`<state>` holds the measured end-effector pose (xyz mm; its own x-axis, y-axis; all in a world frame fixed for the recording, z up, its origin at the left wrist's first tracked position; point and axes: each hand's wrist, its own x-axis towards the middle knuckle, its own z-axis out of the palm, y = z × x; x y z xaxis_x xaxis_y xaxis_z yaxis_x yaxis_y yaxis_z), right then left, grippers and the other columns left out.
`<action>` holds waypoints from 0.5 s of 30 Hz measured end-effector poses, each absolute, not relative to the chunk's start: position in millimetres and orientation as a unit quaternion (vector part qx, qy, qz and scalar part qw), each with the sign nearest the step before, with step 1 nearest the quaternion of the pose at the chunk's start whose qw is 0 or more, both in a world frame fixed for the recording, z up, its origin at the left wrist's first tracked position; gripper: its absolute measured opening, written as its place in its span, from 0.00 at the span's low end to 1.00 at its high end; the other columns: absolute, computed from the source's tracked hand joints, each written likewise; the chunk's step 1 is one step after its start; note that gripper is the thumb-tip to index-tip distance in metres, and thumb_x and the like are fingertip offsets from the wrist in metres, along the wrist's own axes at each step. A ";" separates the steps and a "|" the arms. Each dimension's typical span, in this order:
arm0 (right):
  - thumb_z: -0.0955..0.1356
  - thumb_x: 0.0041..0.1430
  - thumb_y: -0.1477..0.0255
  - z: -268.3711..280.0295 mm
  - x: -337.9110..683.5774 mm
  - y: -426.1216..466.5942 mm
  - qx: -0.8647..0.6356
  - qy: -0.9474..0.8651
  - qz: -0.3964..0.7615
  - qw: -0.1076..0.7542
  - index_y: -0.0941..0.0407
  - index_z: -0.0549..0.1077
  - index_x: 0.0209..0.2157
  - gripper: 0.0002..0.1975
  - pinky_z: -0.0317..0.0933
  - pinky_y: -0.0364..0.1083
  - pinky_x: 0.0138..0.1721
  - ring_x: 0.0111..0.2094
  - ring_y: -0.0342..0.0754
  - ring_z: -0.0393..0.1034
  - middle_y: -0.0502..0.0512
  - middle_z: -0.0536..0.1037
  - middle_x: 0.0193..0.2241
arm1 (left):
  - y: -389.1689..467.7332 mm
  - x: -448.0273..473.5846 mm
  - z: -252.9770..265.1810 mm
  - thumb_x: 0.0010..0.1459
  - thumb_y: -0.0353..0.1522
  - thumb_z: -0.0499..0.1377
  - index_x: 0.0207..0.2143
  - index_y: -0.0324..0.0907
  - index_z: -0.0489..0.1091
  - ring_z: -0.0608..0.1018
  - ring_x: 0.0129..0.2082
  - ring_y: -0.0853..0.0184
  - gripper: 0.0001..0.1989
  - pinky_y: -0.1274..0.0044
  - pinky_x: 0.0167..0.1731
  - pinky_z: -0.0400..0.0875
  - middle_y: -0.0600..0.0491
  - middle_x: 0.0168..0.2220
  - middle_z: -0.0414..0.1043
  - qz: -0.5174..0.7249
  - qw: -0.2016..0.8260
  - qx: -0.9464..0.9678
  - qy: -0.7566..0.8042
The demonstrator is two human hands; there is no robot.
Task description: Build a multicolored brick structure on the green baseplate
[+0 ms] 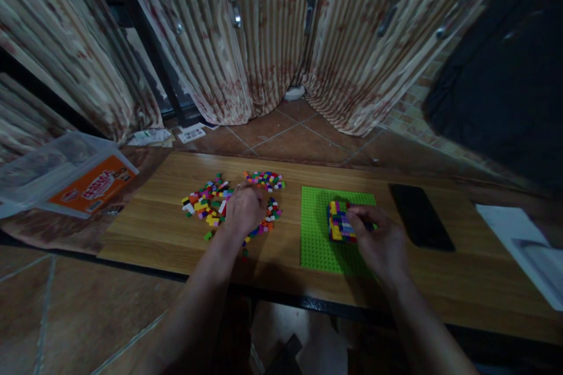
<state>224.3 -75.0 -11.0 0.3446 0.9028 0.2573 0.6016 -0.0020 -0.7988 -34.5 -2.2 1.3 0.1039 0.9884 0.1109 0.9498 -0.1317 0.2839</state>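
Many loose bricks (201, 207) nr L hand (245, 210); R hand (382, 241) at brick build (336, 227); can't tell either grip

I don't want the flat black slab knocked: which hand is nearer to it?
Right. The right hand is at the brick build on the green baseplate, just left of the black slab; the left hand is farther off, among the loose bricks.

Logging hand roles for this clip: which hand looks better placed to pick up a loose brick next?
Probably the left hand: it is among the loose bricks, while the right hand is at the brick build on the green baseplate.
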 end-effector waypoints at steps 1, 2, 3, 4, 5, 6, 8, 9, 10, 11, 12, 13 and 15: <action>0.67 0.55 0.61 -10.8 224.4 -75.0 -0.687 -0.548 0.168 0.446 0.55 0.76 0.31 0.12 0.64 0.50 0.40 0.37 0.51 0.72 0.56 0.78 0.35 | -2.1 -35.4 1.5 0.52 0.28 0.55 0.33 0.39 0.76 0.78 0.44 0.57 0.09 0.70 0.49 0.71 0.44 0.39 0.77 0.142 0.076 0.744 0.648; 0.67 0.55 0.62 -10.7 224.5 -75.0 -0.686 -0.550 0.167 0.447 0.55 0.76 0.32 0.12 0.64 0.50 0.40 0.37 0.51 0.72 0.56 0.78 0.35 | -2.0 -36.5 1.7 0.52 0.28 0.56 0.32 0.40 0.76 0.77 0.44 0.56 0.09 0.70 0.49 0.71 0.44 0.38 0.77 0.146 0.083 0.748 0.642; 0.66 0.55 0.62 -10.7 224.7 -74.9 -0.684 -0.552 0.166 0.447 0.55 0.76 0.32 0.12 0.64 0.50 0.40 0.37 0.51 0.72 0.56 0.78 0.35 | -1.9 -38.0 1.9 0.51 0.28 0.57 0.31 0.40 0.76 0.77 0.45 0.56 0.08 0.70 0.49 0.70 0.44 0.37 0.77 0.149 0.090 0.751 0.637; 0.66 0.55 0.62 -10.6 224.9 -74.9 -0.683 -0.554 0.165 0.447 0.55 0.76 0.31 0.12 0.64 0.50 0.40 0.37 0.51 0.72 0.56 0.79 0.35 | -1.6 -39.9 2.1 0.51 0.29 0.57 0.31 0.41 0.76 0.77 0.45 0.56 0.08 0.69 0.49 0.71 0.45 0.36 0.78 0.151 0.097 0.753 0.633; 0.66 0.55 0.62 -10.5 225.0 -74.9 -0.682 -0.555 0.164 0.447 0.55 0.76 0.31 0.12 0.64 0.50 0.40 0.37 0.51 0.72 0.56 0.79 0.35 | -1.3 -42.2 2.3 0.50 0.29 0.58 0.32 0.41 0.76 0.77 0.45 0.56 0.07 0.69 0.49 0.71 0.45 0.37 0.78 0.152 0.103 0.755 0.630; 0.66 0.55 0.62 -10.2 225.1 -74.9 -0.683 -0.554 0.163 0.447 0.55 0.76 0.31 0.12 0.64 0.50 0.40 0.37 0.51 0.72 0.56 0.79 0.35 | -0.9 -44.8 2.5 0.49 0.29 0.59 0.32 0.41 0.76 0.77 0.44 0.56 0.08 0.70 0.48 0.71 0.45 0.38 0.78 0.153 0.108 0.756 0.628; 0.66 0.55 0.62 -9.5 224.8 -75.1 -0.685 -0.554 0.163 0.445 0.55 0.77 0.31 0.12 0.64 0.50 0.40 0.37 0.51 0.72 0.56 0.79 0.35 | 0.1 -50.7 2.9 0.48 0.29 0.60 0.34 0.41 0.76 0.78 0.43 0.57 0.09 0.70 0.47 0.71 0.45 0.41 0.77 0.148 0.119 0.759 0.622; 0.66 0.55 0.62 -9.0 224.5 -75.2 -0.685 -0.553 0.164 0.445 0.54 0.76 0.31 0.12 0.64 0.49 0.40 0.37 0.51 0.72 0.55 0.79 0.35 | 0.5 -53.7 3.0 0.47 0.28 0.60 0.34 0.41 0.76 0.78 0.43 0.58 0.10 0.71 0.47 0.71 0.46 0.41 0.77 0.143 0.126 0.764 0.617; 0.66 0.55 0.62 -8.6 224.2 -75.3 -0.685 -0.553 0.165 0.444 0.54 0.76 0.31 0.11 0.64 0.49 0.39 0.37 0.51 0.73 0.55 0.79 0.35 | 1.0 -56.5 3.1 0.47 0.27 0.59 0.34 0.41 0.76 0.78 0.42 0.59 0.10 0.72 0.47 0.71 0.47 0.41 0.77 0.138 0.133 0.769 0.610; 0.66 0.55 0.63 -8.2 223.8 -75.4 -0.685 -0.553 0.167 0.444 0.54 0.76 0.31 0.11 0.64 0.49 0.39 0.37 0.51 0.73 0.55 0.79 0.35 | 1.4 -58.8 3.0 0.47 0.26 0.58 0.34 0.41 0.76 0.78 0.43 0.59 0.11 0.73 0.47 0.71 0.47 0.41 0.78 0.133 0.137 0.773 0.606; 0.66 0.55 0.63 -8.0 223.4 -75.5 -0.686 -0.552 0.168 0.443 0.54 0.76 0.31 0.11 0.64 0.49 0.39 0.37 0.51 0.73 0.55 0.79 0.35 | 1.7 -60.5 2.8 0.47 0.24 0.57 0.35 0.41 0.77 0.78 0.43 0.59 0.13 0.73 0.48 0.71 0.47 0.42 0.78 0.131 0.137 0.774 0.605; 0.66 0.55 0.63 -8.0 223.1 -75.6 -0.686 -0.552 0.168 0.443 0.54 0.76 0.30 0.11 0.64 0.49 0.39 0.36 0.50 0.73 0.55 0.79 0.35 | 1.9 -61.6 2.5 0.46 0.23 0.56 0.36 0.41 0.77 0.78 0.44 0.59 0.14 0.73 0.48 0.70 0.47 0.43 0.77 0.130 0.133 0.774 0.606; 0.67 0.55 0.63 -8.1 222.6 -75.6 -0.686 -0.554 0.167 0.440 0.54 0.76 0.30 0.11 0.64 0.49 0.39 0.36 0.50 0.73 0.55 0.79 0.35 | 2.1 -61.8 1.6 0.46 0.22 0.55 0.37 0.40 0.77 0.77 0.46 0.59 0.17 0.72 0.50 0.70 0.46 0.44 0.77 0.131 0.118 0.772 0.611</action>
<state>222.6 -75.6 -8.1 0.3291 0.9084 0.2580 0.6139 0.0018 -0.7894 -61.8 2.1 1.6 0.2184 0.9741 0.0580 0.9122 -0.2249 0.3424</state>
